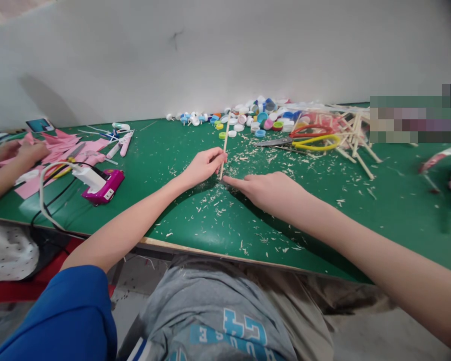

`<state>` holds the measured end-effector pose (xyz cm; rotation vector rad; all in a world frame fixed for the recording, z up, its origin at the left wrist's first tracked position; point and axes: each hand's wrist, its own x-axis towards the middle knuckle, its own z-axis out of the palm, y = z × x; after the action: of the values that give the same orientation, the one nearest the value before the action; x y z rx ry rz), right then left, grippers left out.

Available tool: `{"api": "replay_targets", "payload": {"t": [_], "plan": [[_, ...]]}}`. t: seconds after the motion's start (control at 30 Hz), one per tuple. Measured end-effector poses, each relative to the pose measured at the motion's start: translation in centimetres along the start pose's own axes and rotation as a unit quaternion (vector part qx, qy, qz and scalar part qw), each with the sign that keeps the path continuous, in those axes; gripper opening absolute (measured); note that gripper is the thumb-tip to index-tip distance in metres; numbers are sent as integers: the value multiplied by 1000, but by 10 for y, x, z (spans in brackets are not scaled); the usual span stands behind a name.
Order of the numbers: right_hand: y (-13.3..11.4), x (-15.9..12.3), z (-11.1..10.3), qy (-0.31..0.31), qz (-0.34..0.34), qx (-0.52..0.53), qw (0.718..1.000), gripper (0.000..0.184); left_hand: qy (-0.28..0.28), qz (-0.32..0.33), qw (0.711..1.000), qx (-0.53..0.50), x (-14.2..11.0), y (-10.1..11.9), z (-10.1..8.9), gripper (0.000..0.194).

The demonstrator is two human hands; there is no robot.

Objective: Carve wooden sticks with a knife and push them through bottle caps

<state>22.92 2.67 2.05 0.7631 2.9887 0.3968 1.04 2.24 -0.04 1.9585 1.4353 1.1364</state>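
My left hand pinches a thin wooden stick, which stands nearly upright with its lower end at the green table. My right hand is beside the stick's lower end, its index finger stretched along the tabletop to the base. The other fingers are curled under the palm, so whatever they hold is hidden. Pale wood shavings lie scattered around both hands. Beyond them are scissors with red and yellow handles and a pile of cut wooden sticks.
Colourful bottle caps are heaped by the wall. A magenta power block with a white plug and cables sits left of my forearm. At far left, another person's hands handle pink sheets. Glue guns lie behind the block.
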Motion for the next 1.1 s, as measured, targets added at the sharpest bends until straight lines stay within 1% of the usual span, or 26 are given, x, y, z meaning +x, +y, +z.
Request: {"api": "replay_targets", "payload": {"t": [0.13,0.23,0.3,0.37,0.47,0.53,0.63,0.7,0.8,0.93,1.1], "plan": [[-2,-3,1,30,28,-6,999,53,1,5,1000,-2,0,-2,0,25],[-2,-3,-1,26,47,-25,998,56,-1,7,1000,-3,0,-3,0,25],[-2,-1,-1,17,44,-23,999,57,-1,5,1000,-6,0,-3,1,24],[-1,0,-1,7,26,-15,1000,55,1,4,1000,-6,0,-2,1,24],[-1,0,-1,8,-1,-9,1000,54,3,4,1000,-1,0,-1,1,23],[-2,-1,-1,15,5,-14,1000,55,2,4,1000,-1,0,0,1,23],[-3,-2,-2,16,32,-43,998,61,-1,2,1000,0,-1,0,1,23],[-2,-1,-4,15,36,-57,998,64,-2,2,1000,1,-1,-1,1,23],[0,2,-5,8,26,-42,999,60,-2,3,1000,-2,-1,-2,1,23],[2,4,-7,-18,28,-7,999,55,-1,4,1000,-6,0,-2,2,23],[3,5,-6,-12,22,-9,1000,54,-2,4,1000,-6,0,-2,2,23]]}}
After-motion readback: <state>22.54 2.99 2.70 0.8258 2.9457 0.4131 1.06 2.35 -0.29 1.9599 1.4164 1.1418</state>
